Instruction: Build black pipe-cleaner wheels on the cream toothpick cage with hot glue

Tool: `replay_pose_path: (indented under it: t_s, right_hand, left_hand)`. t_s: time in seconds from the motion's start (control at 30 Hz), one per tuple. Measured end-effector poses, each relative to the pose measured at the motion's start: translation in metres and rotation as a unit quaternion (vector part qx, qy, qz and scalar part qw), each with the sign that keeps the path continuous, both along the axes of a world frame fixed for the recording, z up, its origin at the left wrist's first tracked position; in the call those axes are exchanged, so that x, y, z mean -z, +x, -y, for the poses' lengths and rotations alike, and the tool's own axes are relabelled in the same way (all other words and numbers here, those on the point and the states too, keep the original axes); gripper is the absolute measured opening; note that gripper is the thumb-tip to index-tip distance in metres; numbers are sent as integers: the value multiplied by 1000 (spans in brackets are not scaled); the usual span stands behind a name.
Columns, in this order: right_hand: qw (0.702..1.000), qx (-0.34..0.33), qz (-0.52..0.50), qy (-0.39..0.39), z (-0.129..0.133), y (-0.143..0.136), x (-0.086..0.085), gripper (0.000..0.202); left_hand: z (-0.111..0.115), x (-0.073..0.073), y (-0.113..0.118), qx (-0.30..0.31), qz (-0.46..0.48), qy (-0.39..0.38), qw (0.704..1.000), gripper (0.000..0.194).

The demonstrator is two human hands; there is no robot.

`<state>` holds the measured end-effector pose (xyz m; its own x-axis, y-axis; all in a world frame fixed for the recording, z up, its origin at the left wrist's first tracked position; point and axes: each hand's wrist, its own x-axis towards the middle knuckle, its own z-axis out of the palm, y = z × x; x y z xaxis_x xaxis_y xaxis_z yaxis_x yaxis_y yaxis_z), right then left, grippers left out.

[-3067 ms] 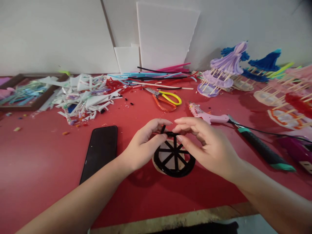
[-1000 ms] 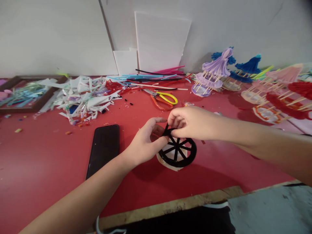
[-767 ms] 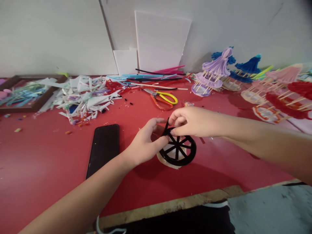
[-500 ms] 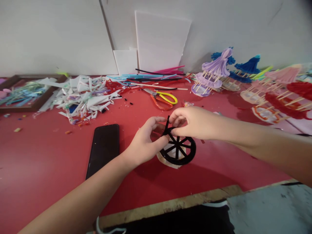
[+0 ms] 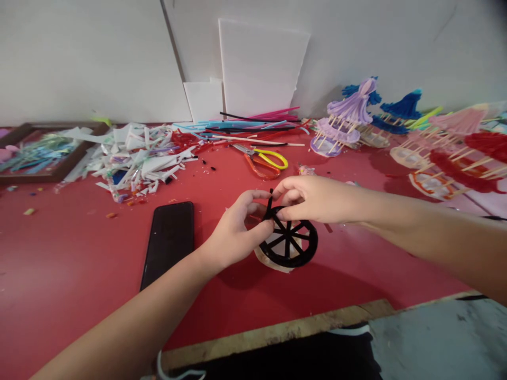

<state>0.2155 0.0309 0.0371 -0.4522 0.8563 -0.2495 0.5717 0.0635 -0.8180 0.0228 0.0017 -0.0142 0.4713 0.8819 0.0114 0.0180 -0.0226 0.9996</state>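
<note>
A black spoked wheel shape [image 5: 303, 258] sits above a pale round piece [image 5: 277, 265] near the front of the red table. My left hand [image 5: 245, 224] grips the wheel's upper left rim, its thumb on top and its fingers curled behind. From that part of the rim a short black strip [image 5: 270, 200] sticks up between my hands. My right hand [image 5: 297, 198] is closed at the wheel's top edge, with thumb and fingers at the strip's base. The fingertips partly hide the contact there.
A black phone [image 5: 168, 243] lies left of my left hand. Scissors [image 5: 263, 159] with red and yellow handles lie behind my hands. White scraps [image 5: 146, 158], coloured stems [image 5: 245, 126] and a brown frame [image 5: 75, 158] are further back. Small tiered models [image 5: 336, 126] stand at the right.
The tip of the black strip has shifted slightly left, and my right fingertips have moved a little left with it. My left hand keeps its grip on the rim.
</note>
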Motion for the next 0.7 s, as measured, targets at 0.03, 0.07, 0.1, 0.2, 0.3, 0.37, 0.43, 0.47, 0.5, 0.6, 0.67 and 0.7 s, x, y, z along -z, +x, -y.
replay_pose_path:
  t_s: [0.03,0.07,0.1,0.2,0.3,0.37,0.43,0.47,0.5,0.6,0.67,0.7]
  right_hand:
    - [1000,5,-14,-20,0,0,0,22]
    - [999,13,-24,-41,-1,0,1,24]
    - [997,25,-32,-60,0,0,1,24]
    - [991,56,-76,-99,1,1,0,25]
    - [985,38,-132,-105,1,3,2,24]
    - [984,30,-146,-102,1,5,5,23]
    - [986,42,-132,-93,2,6,6,22]
    - [988,52,-115,-85,2,6,6,21]
    - [991,62,-94,-76,2,6,5,22]
    - [993,97,-16,-72,3,1,-2,29]
    - [989,123,23,-82,4,-2,-7,34]
    - [987,134,32,-87,5,-4,-9,36]
  left_hand:
    - [0,0,0,-2,-2,3,1000,42]
    - [-1,0,0,-5,-4,5,1000,41]
    - [-1,0,1,-8,-4,5,1000,41]
    - [-2,-5,3,-23,10,-19,999,41]
    - [-2,-10,4,-43,21,-45,998,42]
    - [-2,-12,4,-58,12,-48,997,43]
    - [-2,-13,3,-68,6,-51,996,43]
    - [-2,-12,3,-70,9,-57,996,44]
    - [-2,-11,3,-69,15,-67,995,45]
    - [-3,-9,4,-74,34,-90,993,49]
    - [-3,-8,5,-82,31,-88,992,49]
    - [-3,-8,6,-85,28,-87,992,49]
